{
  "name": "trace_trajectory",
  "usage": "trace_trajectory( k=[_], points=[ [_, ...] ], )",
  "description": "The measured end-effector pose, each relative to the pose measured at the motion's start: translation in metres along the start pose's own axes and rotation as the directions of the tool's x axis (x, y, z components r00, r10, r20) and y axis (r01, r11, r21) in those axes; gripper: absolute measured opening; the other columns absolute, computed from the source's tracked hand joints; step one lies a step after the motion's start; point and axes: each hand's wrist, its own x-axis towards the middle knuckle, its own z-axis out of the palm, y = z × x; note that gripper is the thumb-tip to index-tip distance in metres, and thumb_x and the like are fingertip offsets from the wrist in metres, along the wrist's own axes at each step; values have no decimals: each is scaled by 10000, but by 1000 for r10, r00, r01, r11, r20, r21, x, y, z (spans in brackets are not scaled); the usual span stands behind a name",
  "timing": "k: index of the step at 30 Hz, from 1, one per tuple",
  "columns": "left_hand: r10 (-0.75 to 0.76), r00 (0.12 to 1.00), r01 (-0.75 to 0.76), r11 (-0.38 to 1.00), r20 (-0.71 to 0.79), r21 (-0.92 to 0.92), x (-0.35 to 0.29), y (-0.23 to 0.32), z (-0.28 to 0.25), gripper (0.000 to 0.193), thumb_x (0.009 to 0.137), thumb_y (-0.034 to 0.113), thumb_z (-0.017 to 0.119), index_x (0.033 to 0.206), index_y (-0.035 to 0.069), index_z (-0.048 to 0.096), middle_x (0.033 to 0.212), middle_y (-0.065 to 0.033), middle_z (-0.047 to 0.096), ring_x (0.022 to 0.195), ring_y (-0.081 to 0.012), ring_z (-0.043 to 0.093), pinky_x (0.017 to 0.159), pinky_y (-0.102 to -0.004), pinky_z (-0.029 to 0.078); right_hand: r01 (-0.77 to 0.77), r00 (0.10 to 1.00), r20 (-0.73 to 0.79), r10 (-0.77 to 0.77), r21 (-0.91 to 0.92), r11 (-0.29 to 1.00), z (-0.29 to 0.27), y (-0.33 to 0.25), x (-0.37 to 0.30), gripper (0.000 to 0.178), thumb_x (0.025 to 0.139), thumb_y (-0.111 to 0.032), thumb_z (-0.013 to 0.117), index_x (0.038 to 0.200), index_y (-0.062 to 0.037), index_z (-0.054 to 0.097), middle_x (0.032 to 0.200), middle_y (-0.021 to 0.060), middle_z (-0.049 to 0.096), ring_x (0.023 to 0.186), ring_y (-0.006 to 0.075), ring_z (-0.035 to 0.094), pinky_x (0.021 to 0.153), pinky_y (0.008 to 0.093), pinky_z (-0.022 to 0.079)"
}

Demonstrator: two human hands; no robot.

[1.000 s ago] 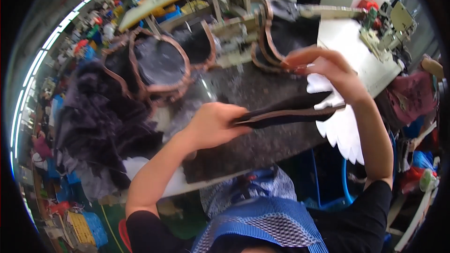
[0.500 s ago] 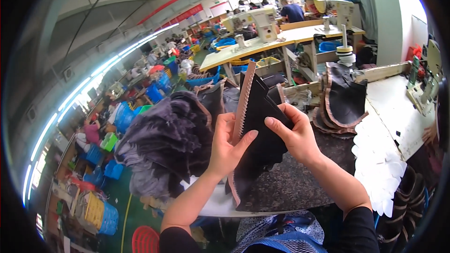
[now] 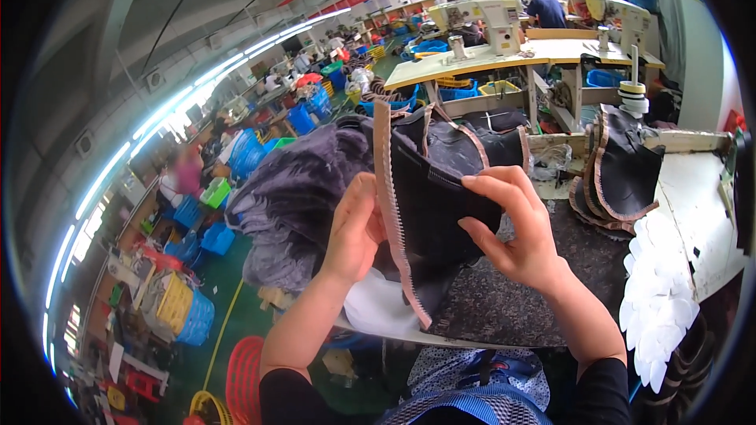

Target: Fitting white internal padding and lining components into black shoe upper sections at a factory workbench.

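Now you hold a black fabric piece (image 3: 441, 212) upright above the grey worktable (image 3: 504, 307), gripping it with both hands. Your left hand (image 3: 354, 228) comes up from the lower edge with the forearm raised, its fingers closed along the piece's pinked pinkish-brown edge strip (image 3: 391, 212), which runs top to bottom between your hands. Your right hand (image 3: 516, 224) meets the piece from the other side, wrist bent, fingertips pinched on the black cloth near its upper right edge, thumb below. Behind your left hand lies a heap of dark grey furry material (image 3: 291, 189). To your right, a stack of similar black pieces with brown trim (image 3: 622, 173) stands against the bench, and white scalloped pieces (image 3: 657, 307) lie at the table's corner. Sewing machines (image 3: 480, 16) sit on the yellow tables beyond.
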Motion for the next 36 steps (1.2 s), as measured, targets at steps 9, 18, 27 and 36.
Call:
trace_trajectory(
  k=[9,18,27,36],
  points=[
    [80,972,-150,935,220,323,6,5,-23,262,1076,260,580,1121,12,652,949,29,676,858,-47,648,787,-237,562,-170,961,236,143,98,981,-6,-8,13,270,839,-37,775,1072,7,647,1094,157,619,989,333,662,847,385,536],
    [48,998,-58,977,51,206,23,-24,10,85,1035,80,612,1048,6,652,848,48,645,697,3,535,571,-175,404,-295,899,383,212,170,940,-19,-7,9,188,909,-118,763,950,24,648,960,148,580,873,309,596,774,376,483],
    [74,987,-90,989,140,118,18,-14,24,309,1042,175,621,1261,79,426,978,3,605,840,-42,557,749,-217,451,-365,919,197,342,95,926,-29,-2,2,231,864,-89,804,852,58,626,812,106,553,706,212,550,642,324,439],
    [101,972,-156,952,211,264,20,-29,44,258,988,172,732,814,99,556,732,119,441,678,11,375,580,-201,284,-365,930,97,354,145,920,-33,3,-11,246,828,-68,840,787,16,613,807,50,563,727,140,535,656,280,426]
  ],
)
